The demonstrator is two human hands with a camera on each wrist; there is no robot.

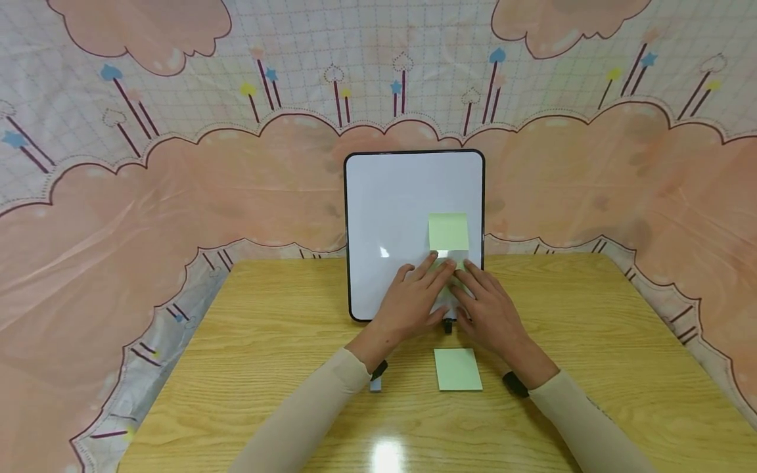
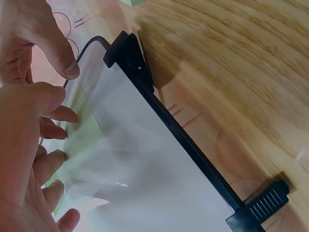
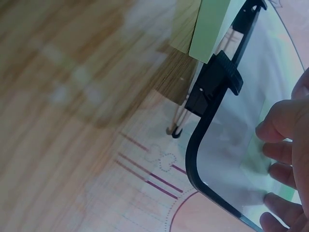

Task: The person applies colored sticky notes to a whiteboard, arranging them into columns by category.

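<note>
A whiteboard (image 1: 402, 190) with a thin black frame stands upright on the table. One pale green sticky note (image 1: 448, 231) is on its right half. Just below it, a second sticky note (image 2: 91, 123) lies against the board, mostly covered by the hands in the head view. The left hand (image 1: 414, 299) touches this lower note with its fingertips, fingers spread and fairly straight. From the right side, the right hand (image 1: 492, 312) rests its fingers on the same note, fingertips close to those of the left.
A pad of green sticky notes (image 1: 458, 369) lies on the wooden table (image 1: 284, 368) in front of the board. Black feet (image 3: 212, 84) hold the board's lower edge. A small bluish-grey item (image 1: 376, 384) shows beside the left wrist. Patterned cloth (image 1: 266, 184) hangs behind.
</note>
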